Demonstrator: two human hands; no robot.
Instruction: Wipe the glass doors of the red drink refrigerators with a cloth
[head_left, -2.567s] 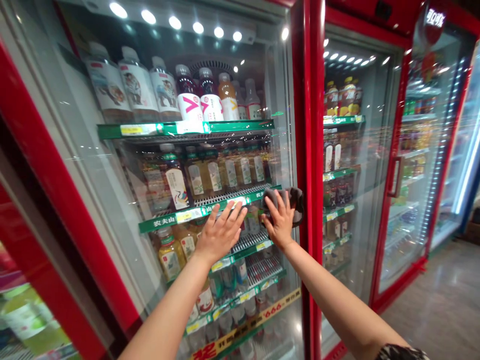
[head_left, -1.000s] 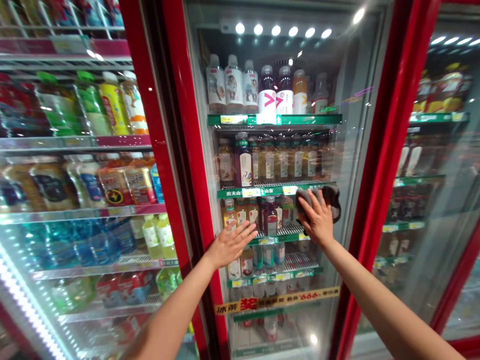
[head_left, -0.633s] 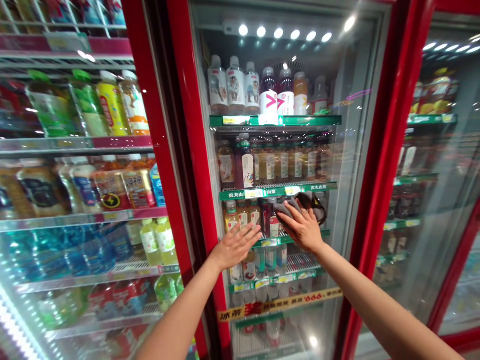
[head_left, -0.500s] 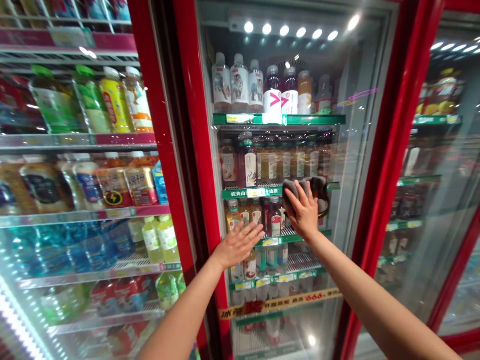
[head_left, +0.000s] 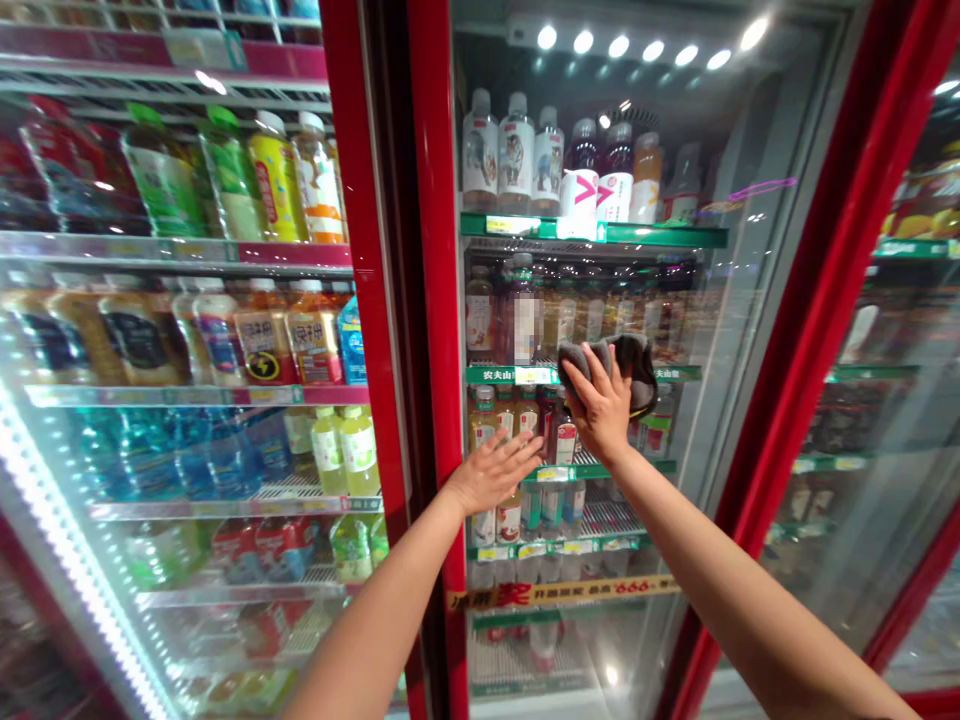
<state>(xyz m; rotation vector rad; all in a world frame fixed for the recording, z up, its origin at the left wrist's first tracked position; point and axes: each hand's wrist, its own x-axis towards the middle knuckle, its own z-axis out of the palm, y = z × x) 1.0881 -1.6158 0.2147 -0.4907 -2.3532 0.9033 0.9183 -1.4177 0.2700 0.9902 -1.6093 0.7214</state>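
Note:
My right hand [head_left: 604, 405] presses a dark grey cloth [head_left: 643, 365] flat against the glass door [head_left: 720, 300] of a red-framed drinks cooler. The fingers lie over the cloth, which bunches out on both sides of them. Lower and to the left, my left hand [head_left: 496, 470] rests on the same pane near the frame, palm down, fingers stretched out and nothing in it. Behind the glass, bottles stand on shelves with green edges; a dark bottle [head_left: 523, 320] is just up and left of the cloth.
Left of the red door frame [head_left: 435, 250] is another cooler section, its shelves full of bottles such as a yellow one [head_left: 276, 180]. A yellow printed strip [head_left: 570, 592] crosses the door low down. Another glass-fronted section [head_left: 840, 400] stands at the right.
My right hand and the cloth have slid a little to the left across the glass. My left hand stays about where it was on the pane. The whole view has shifted, showing more at the left.

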